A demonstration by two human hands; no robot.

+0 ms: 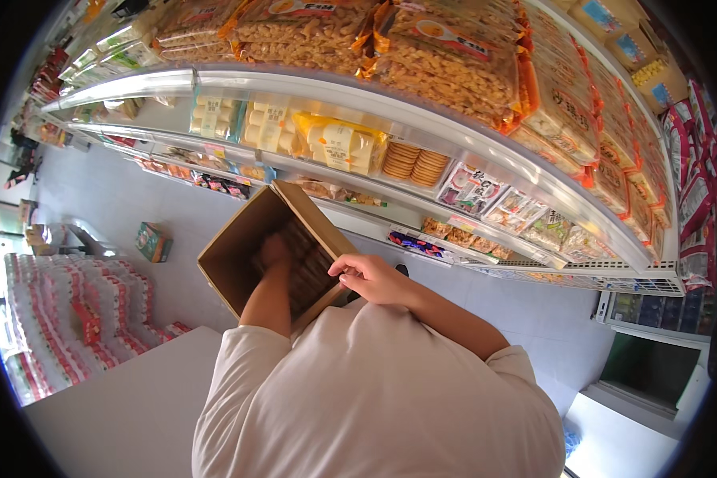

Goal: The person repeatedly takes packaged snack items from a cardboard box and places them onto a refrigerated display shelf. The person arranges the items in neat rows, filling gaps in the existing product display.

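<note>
A cardboard box (310,206) tilts in front of my body with its mouth facing up. Rows of brown packages (308,254) line its right side, too dim and blurred to identify. My left hand (273,254) reaches deep inside, next to these packages; blur and shadow hide whether its fingers hold one. At the box's right rim is my right hand (367,276), its fingers loosely bent and its fingertips over the opening. Nothing shows between them.
Ahead stands a shelf rack (358,89) with bagged pastries (454,66) on top and packaged biscuits (415,162) below. Shrink-wrapped bottle packs (83,310) are stacked left, behind a white surface (137,394). A green carton (153,242) sits on the floor (185,287).
</note>
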